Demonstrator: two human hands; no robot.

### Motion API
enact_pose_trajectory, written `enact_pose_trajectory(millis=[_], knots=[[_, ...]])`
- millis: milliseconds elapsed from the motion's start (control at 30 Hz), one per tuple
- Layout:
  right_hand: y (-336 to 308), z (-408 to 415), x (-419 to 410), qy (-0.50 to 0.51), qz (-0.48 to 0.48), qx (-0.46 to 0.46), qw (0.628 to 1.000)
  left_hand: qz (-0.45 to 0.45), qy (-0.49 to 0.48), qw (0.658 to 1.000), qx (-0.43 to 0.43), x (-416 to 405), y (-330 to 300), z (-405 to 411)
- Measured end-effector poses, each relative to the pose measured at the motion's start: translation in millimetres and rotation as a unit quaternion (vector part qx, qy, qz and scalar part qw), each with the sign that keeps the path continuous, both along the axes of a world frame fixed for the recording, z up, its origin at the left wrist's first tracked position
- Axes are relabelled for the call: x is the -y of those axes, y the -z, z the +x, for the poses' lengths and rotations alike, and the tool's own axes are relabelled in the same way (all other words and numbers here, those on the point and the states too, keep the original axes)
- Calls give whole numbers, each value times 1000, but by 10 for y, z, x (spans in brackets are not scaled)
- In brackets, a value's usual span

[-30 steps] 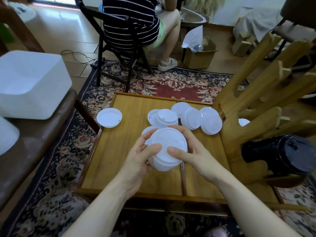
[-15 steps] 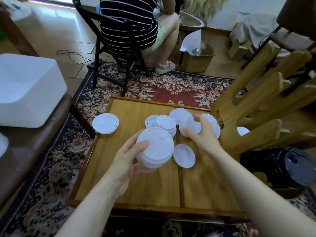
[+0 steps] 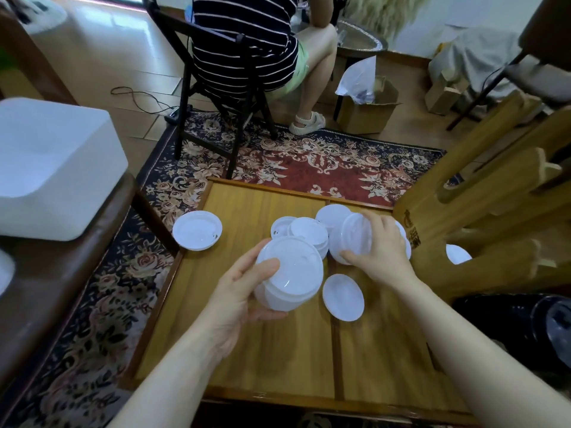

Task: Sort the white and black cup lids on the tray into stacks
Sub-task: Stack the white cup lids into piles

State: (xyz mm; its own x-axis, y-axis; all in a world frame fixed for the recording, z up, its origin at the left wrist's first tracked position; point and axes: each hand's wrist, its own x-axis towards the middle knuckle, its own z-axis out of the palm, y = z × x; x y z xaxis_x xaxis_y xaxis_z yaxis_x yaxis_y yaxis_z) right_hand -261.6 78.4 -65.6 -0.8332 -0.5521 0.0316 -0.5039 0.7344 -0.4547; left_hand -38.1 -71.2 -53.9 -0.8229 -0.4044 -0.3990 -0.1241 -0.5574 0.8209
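A stack of white lids point(image 3: 289, 278) is gripped by the left hand point(image 3: 238, 291) above the tray point(image 3: 247, 350) — a tilted lid point(image 3: 352, 239) is pinched by the right hand point(image 3: 381, 251).

L hand point(image 3: 238, 291) cupped, fingers curled; R hand point(image 3: 381, 251) reaching fwd, fingers pinched.

My left hand point(image 3: 238, 291) gripped a stack of white lids point(image 3: 289, 273) above the wooden tray point(image 3: 247, 350). At two o'clock from it, my right hand point(image 3: 381, 251) pinched a tilted white lid point(image 3: 350, 239) among the loose pile. One single lid point(image 3: 343, 296) lay flat at four o'clock; another, the rim lid point(image 3: 197, 230), sat on the tray's left rim at ten o'clock.
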Motion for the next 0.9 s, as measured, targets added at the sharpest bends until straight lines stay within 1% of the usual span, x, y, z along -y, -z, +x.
enact_pose_trajectory(millis=[100, 200, 267, 367, 467, 700, 900], knots=[[-323, 249, -60, -32, -102, 83, 991, 9, -7, 1000, 3, 13, 0, -61], [-544, 471, -117, -83, -165, 156, 970, 12, -5, 1000, 3, 9, -6, -104], [-630, 608, -148, -134, -187, 197, 953, 12, 9, 1000, 0, 2, 0, -106], [-640, 733, -171, -212, -181, 242, 929, 20, 38, 999, -7, -15, 5, -87], [-582, 770, -144, -260, -162, 265, 914, 21, 61, 998, -11, -35, 6, -68], [-584, 751, -115, -315, -134, 268, 900, 22, 94, 995, -20, -79, 11, -72], [-597, 799, -77, -331, -116, 265, 898, 36, 92, 995, -25, -74, 6, -48]])
